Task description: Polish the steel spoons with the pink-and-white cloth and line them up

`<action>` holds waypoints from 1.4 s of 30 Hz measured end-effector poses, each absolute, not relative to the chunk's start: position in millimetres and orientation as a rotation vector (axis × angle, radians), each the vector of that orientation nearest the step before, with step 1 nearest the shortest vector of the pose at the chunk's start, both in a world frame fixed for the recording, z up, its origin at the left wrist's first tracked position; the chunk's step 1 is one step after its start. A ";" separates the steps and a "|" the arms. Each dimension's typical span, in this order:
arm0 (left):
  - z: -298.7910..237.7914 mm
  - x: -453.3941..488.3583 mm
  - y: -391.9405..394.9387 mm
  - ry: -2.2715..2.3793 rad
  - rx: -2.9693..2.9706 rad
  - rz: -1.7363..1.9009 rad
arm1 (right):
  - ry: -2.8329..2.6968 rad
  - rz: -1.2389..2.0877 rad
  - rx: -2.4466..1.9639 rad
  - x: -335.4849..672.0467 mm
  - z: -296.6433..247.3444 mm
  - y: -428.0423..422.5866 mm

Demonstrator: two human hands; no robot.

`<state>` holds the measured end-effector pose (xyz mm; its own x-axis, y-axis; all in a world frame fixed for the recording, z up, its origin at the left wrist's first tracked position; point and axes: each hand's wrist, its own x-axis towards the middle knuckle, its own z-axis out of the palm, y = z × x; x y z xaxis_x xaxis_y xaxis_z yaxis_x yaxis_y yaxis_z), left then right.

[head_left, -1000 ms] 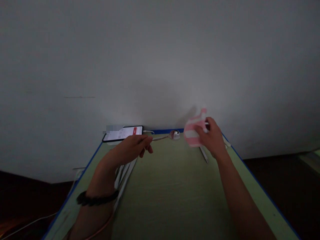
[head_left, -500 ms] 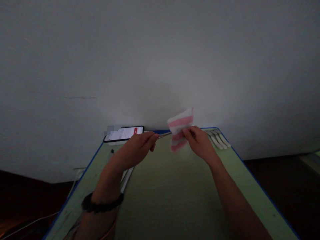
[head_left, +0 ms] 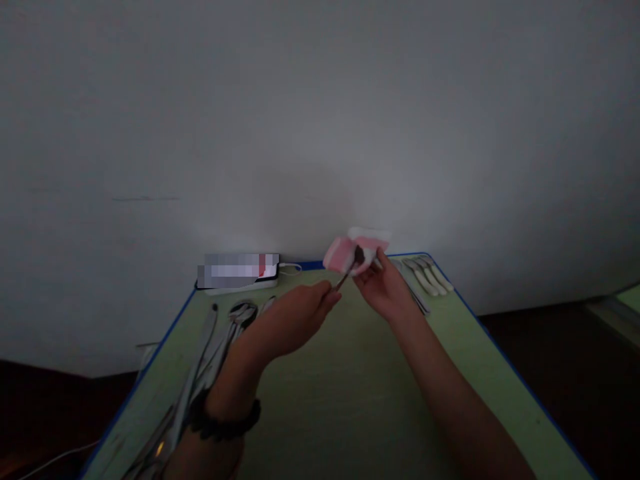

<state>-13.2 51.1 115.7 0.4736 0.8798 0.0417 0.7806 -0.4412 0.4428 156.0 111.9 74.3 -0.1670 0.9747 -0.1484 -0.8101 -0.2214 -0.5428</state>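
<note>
My left hand is closed around the handle of a metal spoon, which points up and to the right. Its small dark head rests against a pink-and-white striped cloth. That cloth lies folded open in my right hand, whose fingers are bent beneath it and grip it. Part of the right fingers is hidden by the cloth.
Several spoons and long utensils lie along the table's left side, partly behind my left arm. White-handled cutlery lies at the back right. A phone with a white cable is by the wall.
The cloth has gone from hanging upright to spread open over my right fingers, baring the spoon's head. My left hand has turned, and the spoon now slants upward. The view has shifted slightly.
</note>
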 end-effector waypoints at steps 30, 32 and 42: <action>127.9 -23.7 45.3 1.018 1.819 0.318 | -0.643 1.843 -0.406 157.6 117.2 86.1; 128.0 -23.7 45.7 1.016 1.819 0.314 | -0.590 1.826 -0.465 153.9 114.3 88.2; 130.6 -20.3 40.5 1.012 1.827 0.261 | -0.651 1.825 -0.548 150.1 89.3 94.9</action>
<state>-20.3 40.5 130.6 0.6283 0.7362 -0.2515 0.5231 -0.1605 0.8370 150.1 94.9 89.3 -0.3226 0.9446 -0.0607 -0.6932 -0.2794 -0.6644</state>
